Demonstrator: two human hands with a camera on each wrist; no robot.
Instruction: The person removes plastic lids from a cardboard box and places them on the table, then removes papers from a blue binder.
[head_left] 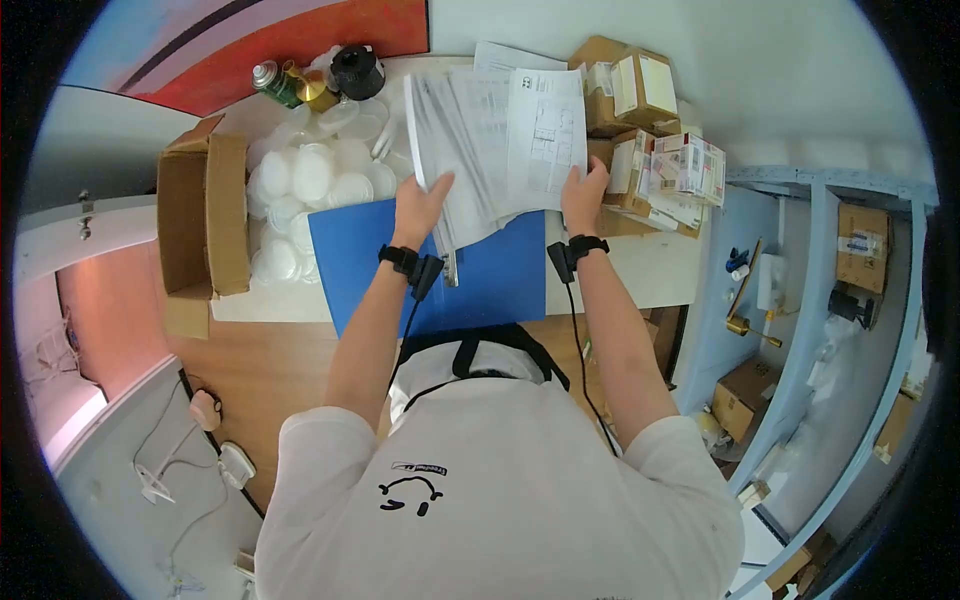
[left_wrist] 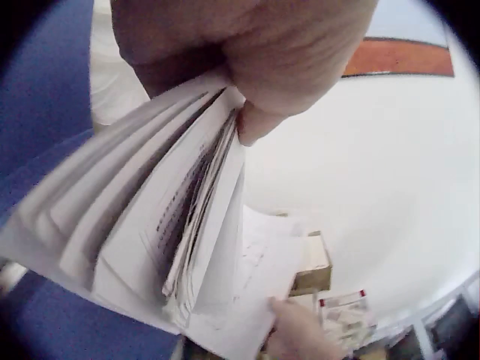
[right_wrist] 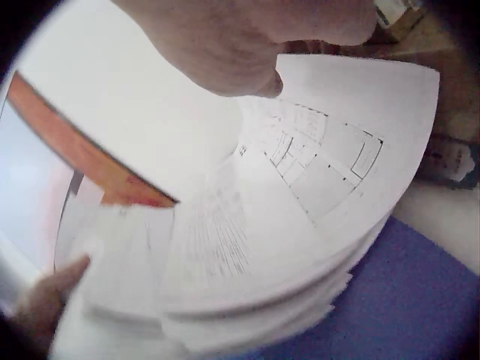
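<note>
A thick sheaf of printed papers is held up between my two hands, its pages fanned and curved. My left hand grips the left edge, thumb on the front; in the left wrist view the layered page edges spread below that hand. My right hand pinches the right edge, thumb over a sheet with a floor-plan drawing. Beneath the papers lies a blue folder or board. A small metal clip-like piece shows at the lower end of the sheaf.
White round plastic lids pile up left, beside an open cardboard box. A green can and a black round item stand behind them. Small boxes are stacked at the right. Blue shelving stands farther right.
</note>
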